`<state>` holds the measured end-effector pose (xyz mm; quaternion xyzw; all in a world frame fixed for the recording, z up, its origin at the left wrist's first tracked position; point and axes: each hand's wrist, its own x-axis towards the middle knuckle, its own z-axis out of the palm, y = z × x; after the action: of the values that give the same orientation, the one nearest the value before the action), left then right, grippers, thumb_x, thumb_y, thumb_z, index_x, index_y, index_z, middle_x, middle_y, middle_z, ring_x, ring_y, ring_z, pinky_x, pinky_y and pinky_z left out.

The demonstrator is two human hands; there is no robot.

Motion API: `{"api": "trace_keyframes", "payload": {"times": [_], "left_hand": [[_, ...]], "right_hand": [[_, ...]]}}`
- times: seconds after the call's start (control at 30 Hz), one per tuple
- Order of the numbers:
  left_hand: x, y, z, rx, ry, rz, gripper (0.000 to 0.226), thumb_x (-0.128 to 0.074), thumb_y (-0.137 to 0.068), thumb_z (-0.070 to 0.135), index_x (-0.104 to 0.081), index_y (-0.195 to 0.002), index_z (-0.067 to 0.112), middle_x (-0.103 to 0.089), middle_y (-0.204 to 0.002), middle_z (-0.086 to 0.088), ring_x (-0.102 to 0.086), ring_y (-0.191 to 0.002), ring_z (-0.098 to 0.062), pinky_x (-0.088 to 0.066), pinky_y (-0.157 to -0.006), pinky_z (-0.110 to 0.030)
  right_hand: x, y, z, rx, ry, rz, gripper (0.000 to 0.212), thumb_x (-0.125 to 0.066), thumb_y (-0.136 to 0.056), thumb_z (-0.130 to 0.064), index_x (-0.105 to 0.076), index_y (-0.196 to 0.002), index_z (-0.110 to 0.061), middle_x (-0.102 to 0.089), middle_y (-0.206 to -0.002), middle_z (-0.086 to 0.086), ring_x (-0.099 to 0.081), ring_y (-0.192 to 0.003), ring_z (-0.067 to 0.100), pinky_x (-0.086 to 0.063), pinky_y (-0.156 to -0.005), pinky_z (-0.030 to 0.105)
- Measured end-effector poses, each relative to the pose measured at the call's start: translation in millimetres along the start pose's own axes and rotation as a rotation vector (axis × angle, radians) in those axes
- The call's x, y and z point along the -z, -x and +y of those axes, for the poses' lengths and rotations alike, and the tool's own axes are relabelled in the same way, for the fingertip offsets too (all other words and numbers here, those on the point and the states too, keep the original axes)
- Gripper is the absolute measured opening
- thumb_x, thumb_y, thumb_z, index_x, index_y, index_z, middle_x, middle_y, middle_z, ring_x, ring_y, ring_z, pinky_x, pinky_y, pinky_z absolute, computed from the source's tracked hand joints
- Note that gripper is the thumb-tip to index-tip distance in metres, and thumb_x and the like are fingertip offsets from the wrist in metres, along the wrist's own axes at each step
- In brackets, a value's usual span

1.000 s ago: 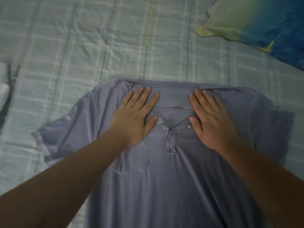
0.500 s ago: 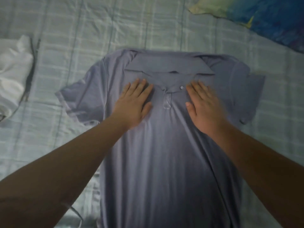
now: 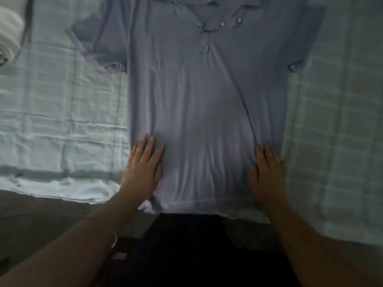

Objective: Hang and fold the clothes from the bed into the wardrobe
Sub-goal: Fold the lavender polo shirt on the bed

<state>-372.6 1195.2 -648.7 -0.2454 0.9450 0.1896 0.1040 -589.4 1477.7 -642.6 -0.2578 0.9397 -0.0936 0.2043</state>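
A lilac-grey polo shirt (image 3: 203, 96) lies face up and flat on the bed, collar at the top of the view, hem at the bed's near edge. My left hand (image 3: 143, 168) lies flat with straight fingers on the shirt's lower left side. Flat on the lower right side, near the hem, is my right hand (image 3: 267, 172). Both short sleeves are spread out to the sides. The buttons of the placket show near the top.
The bed has a pale green checked sheet (image 3: 51, 121). A white garment (image 3: 8, 36) lies at the far left edge. The bed's near edge (image 3: 62, 195) runs across the lower left, with dark floor below it.
Both hands have slid down the shirt from beside the collar to near the hem. The view has tilted down, so the pillow has left the frame.
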Motion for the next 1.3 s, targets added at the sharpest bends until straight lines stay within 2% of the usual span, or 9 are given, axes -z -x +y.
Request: {"api": "trace_keyframes", "payload": {"times": [0.13,0.23,0.33,0.43,0.7,0.93,1.1,1.2,1.3], "left_hand": [[1.0,41.5,-0.4,0.343,0.318,0.106,0.063,-0.064,-0.084,0.003,-0.047,-0.144,0.012,-0.033,-0.154,-0.019,-0.032,-0.143,-0.036,-0.03,-0.117,-0.045],[3.6,53.9,-3.4,0.663,0.566,0.109,0.061,-0.068,-0.08,0.002,-0.046,-0.136,0.014,-0.042,-0.137,-0.014,-0.044,-0.123,-0.03,-0.039,-0.102,-0.035],[11.6,47.3,-10.6,0.756,0.52,-0.111,0.025,-0.07,-0.083,0.018,-0.053,-0.1,0.012,-0.058,-0.086,-0.004,-0.059,-0.083,-0.031,-0.041,-0.059,-0.033],[19.7,36.0,-23.2,0.668,0.524,-0.21,0.022,-0.073,-0.085,0.024,-0.056,-0.084,0.01,-0.059,-0.073,-0.003,-0.059,-0.072,-0.027,-0.037,-0.054,-0.031],[34.7,62.2,-43.0,0.727,0.937,-0.376,0.062,-0.078,-0.065,0.056,-0.069,-0.106,0.01,-0.076,-0.089,-0.013,-0.073,-0.077,-0.036,-0.059,-0.067,-0.045],[22.1,90.2,-64.7,0.813,0.875,-0.572,0.027,-0.072,-0.091,0.029,-0.07,-0.11,0.011,-0.074,-0.096,-0.006,-0.068,-0.082,-0.022,-0.053,-0.063,-0.031],[19.3,95.3,-65.8,0.729,0.512,-0.472,0.025,-0.073,-0.09,0.029,-0.068,-0.074,0.011,-0.059,-0.046,0.002,-0.054,-0.042,-0.014,-0.043,-0.047,-0.022],[26.0,91.2,-61.7,0.701,0.282,-0.523,0.042,-0.069,-0.091,0.038,-0.059,-0.056,0.018,-0.052,-0.041,0.007,-0.059,-0.055,-0.014,-0.033,-0.048,-0.016],[47.2,83.6,-53.4,0.646,0.14,-0.572,0.039,-0.061,-0.094,0.042,-0.067,-0.073,0.01,-0.068,-0.068,-0.005,-0.067,-0.083,-0.025,-0.047,-0.073,-0.029]], "right_hand": [[-0.6,27.4,4.2,-0.317,-0.458,0.245,0.048,-0.048,-0.09,0.004,-0.051,-0.137,0.005,-0.051,-0.139,0.023,-0.049,-0.127,0.034,-0.034,-0.115,0.037],[5.5,25.0,7.5,-0.681,-0.698,0.285,0.038,-0.049,-0.088,0.01,-0.053,-0.126,0.008,-0.057,-0.095,0.002,-0.053,-0.079,0.011,-0.043,-0.077,0.007],[7.9,26.4,18.4,-0.794,-0.717,-0.015,0.012,-0.061,-0.086,-0.005,-0.064,-0.087,0.007,-0.052,-0.069,0.011,-0.051,-0.069,0.02,-0.04,-0.061,0.028],[15.4,31.4,22.7,-0.799,-0.668,-0.079,0.012,-0.057,-0.089,-0.009,-0.061,-0.079,-0.003,-0.053,-0.073,0.017,-0.049,-0.07,0.023,-0.038,-0.066,0.034],[22.1,46.3,18.9,-0.807,-0.756,0.072,0.022,-0.047,-0.096,-0.015,-0.054,-0.112,-0.003,-0.053,-0.095,0.015,-0.053,-0.084,0.026,-0.045,-0.073,0.037],[25.5,66.0,41.3,-0.663,-0.386,0.05,0.023,-0.046,-0.101,-0.017,-0.049,-0.083,-0.004,-0.049,-0.081,0.015,-0.048,-0.08,0.026,-0.032,-0.073,0.035],[23.6,63.8,47.9,-0.683,-0.265,-0.025,0.008,-0.049,-0.097,-0.013,-0.049,-0.097,-0.005,-0.055,-0.092,0.021,-0.058,-0.09,0.04,-0.041,-0.078,0.044],[29.0,54.4,35.7,-0.749,-0.165,-0.018,0.029,-0.059,-0.084,-0.008,-0.056,-0.113,-0.003,-0.059,-0.117,0.027,-0.057,-0.111,0.047,-0.046,-0.092,0.051],[39.0,48.0,10.3,-0.658,-0.112,0.054,0.053,-0.064,-0.077,-0.005,-0.052,-0.129,-0.001,-0.051,-0.13,0.026,-0.048,-0.122,0.046,-0.04,-0.099,0.055]]}}
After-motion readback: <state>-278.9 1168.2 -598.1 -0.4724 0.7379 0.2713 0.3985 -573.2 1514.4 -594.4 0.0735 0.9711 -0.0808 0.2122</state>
